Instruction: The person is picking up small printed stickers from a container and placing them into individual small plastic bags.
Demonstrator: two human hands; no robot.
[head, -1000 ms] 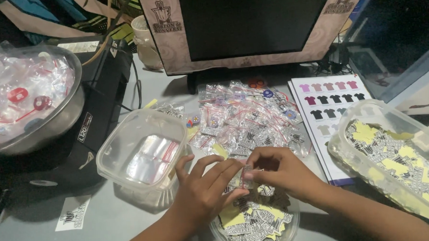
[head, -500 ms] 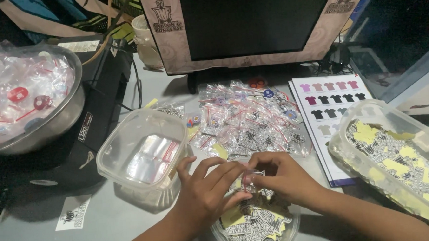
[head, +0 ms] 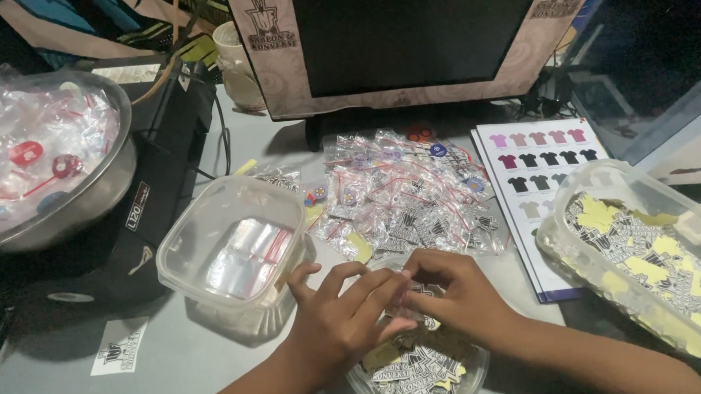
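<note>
Both hands over round clear bowl of glossy stickers

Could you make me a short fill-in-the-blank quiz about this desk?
1. Both hands, left hand and right hand, meet above a round container of ____.
2. The big bowl at far left is made of ____.
3. The colour chart shows rows of small ____.

Missing words: stickers; metal; shirts

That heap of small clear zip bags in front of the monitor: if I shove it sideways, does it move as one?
Probably not. The heap of small clear zip bags is loose, overlapping glossy film, so bags would likely slide over each other and scatter. Each looks light and floppy. Some may slip onto the colour chart sheet beside it.
</note>
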